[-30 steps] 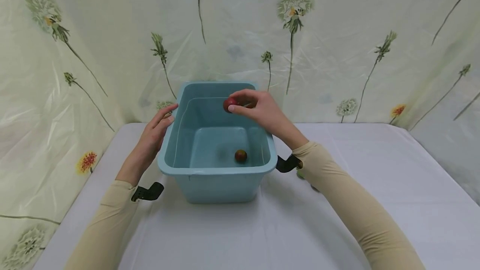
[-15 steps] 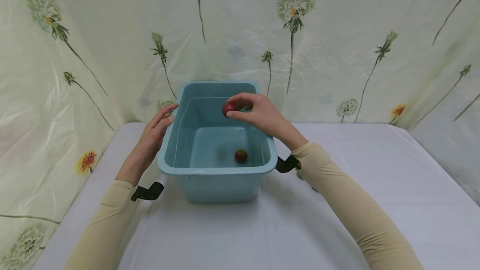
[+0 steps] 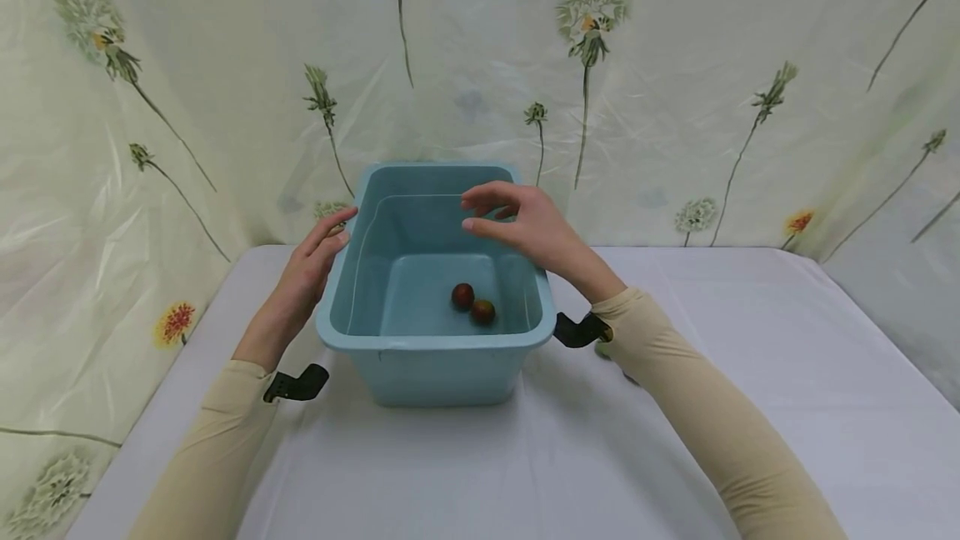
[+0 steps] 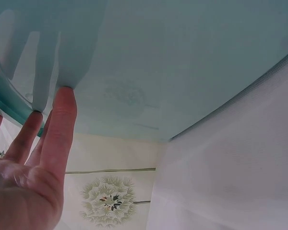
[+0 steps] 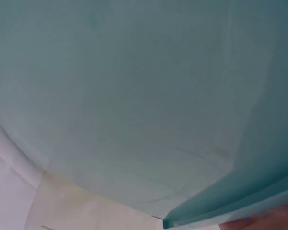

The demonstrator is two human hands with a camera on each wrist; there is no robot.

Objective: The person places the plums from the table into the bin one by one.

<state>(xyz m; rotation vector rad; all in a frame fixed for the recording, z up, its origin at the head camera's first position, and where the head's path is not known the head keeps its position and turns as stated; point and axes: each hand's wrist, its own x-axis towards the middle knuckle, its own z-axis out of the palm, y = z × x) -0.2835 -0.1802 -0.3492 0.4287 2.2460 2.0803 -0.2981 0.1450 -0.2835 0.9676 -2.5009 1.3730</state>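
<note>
A deep blue plastic basin point(image 3: 435, 342) stands on the table, and two dark red round fruits, like plums or small tomatoes, lie side by side on its floor: one fruit point(image 3: 462, 297) to the left, the other fruit point(image 3: 483, 312) nearer the front. Over the basin's right side hovers my right hand point(image 3: 525, 223), thumb and fingers apart with nothing between them. My left hand point(image 3: 296, 282) rests its straight fingers against the basin's left side, under the rim; the left wrist view shows the fingertips point(image 4: 66, 96) touching the outer wall.
A green item point(image 3: 603, 350) and a darker one peek out behind the right sleeve point(image 3: 675, 390) on the white tablecloth point(image 3: 450, 473). Behind the basin hangs a flowered plastic curtain point(image 3: 465, 48). Each wrist carries a black camera mount point(image 3: 297, 383).
The red fruit that my right hand was pinching has been let go and now lies on the basin's floor beside the first one. My left hand has stayed in place.
</note>
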